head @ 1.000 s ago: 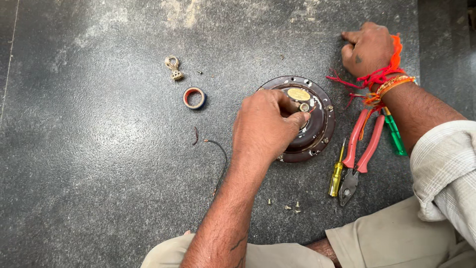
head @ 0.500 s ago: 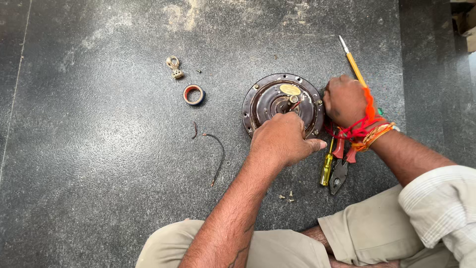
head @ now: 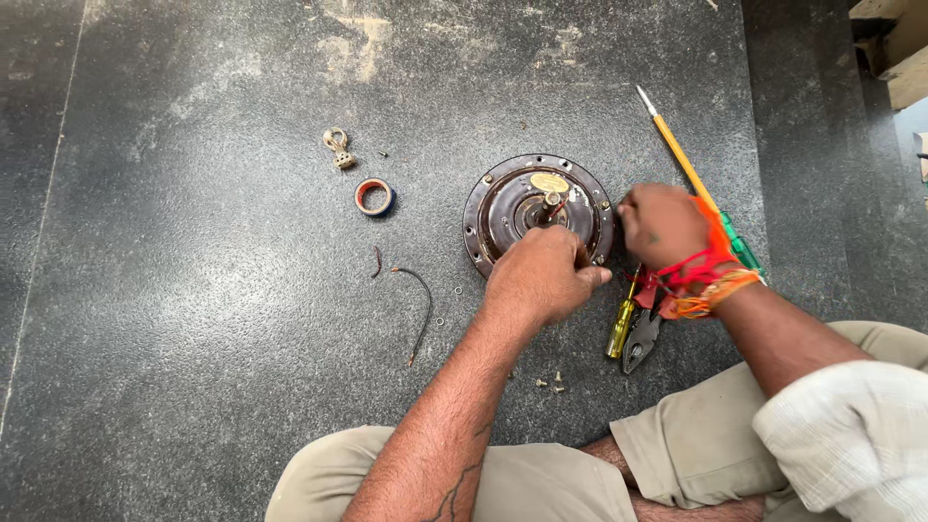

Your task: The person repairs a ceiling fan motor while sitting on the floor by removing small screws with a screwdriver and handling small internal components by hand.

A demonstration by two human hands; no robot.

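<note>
- Dark speckled stone floor [head: 193, 338] fills the view; the person sits on it, with knees in tan trousers [head: 541, 483] at the near edge.
- Nearest the knees lie a few small screws [head: 553, 383] on the floor.
- Left hand [head: 541, 275] rests on the near rim of the round metal motor housing [head: 503, 208], its grip curled together over the rim; whether the fingers pinch anything I cannot tell.
- Right hand [head: 662, 224], threads tied at its wrist, has its grip clamped on a long yellow screwdriver [head: 677, 155], just beside the housing's right edge; the tip points up and away.
- Under that wrist lie pliers [head: 640, 340] and a short yellow-handled screwdriver [head: 621, 327].
- Left of the housing: a bent wire [head: 421, 304], then a tape roll [head: 373, 196], and farther off a small metal hook [head: 338, 148].
- Wooden pieces [head: 894, 48] sit at the far right corner.
</note>
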